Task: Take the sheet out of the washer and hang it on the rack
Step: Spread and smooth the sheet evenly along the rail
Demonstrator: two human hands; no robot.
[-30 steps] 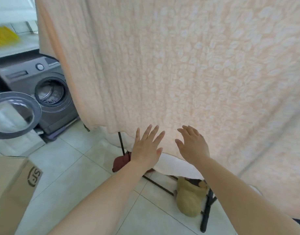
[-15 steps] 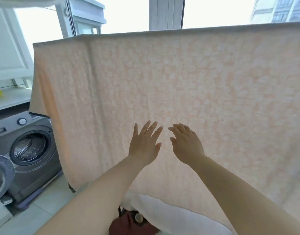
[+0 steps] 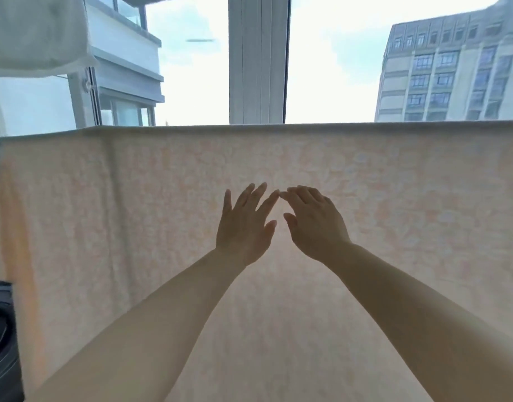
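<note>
A peach-coloured sheet (image 3: 394,227) with a faint pebbled pattern hangs across almost the whole view, its top edge folded over a horizontal line from nine o'clock to three o'clock; the rack beneath that fold is hidden by the cloth. Over the past second the camera has tilted up from the floor to the window, and both hands have climbed with it, from the sheet's lower hem to its middle. The left hand (image 3: 243,224) is at the centre with fingers straight and fanned; the right hand (image 3: 314,221) sits just beside it toward one o'clock, fingers relaxed and slightly bent. Their fingertips nearly meet, and both are held flat toward the fabric, gripping nothing; whether they press on it or hover just off it cannot be told. This reads as smoothing the cloth upward, which suggests the hanging is essentially done and only tidying remains. The only container, the washer (image 3: 1,338), shows now as a dark sliver at eight o'clock, and its drum is out of sight. A pale cloth (image 3: 34,33) hangs at eleven o'clock, and a window frame (image 3: 258,59) stands at twelve o'clock with buildings beyond.
</note>
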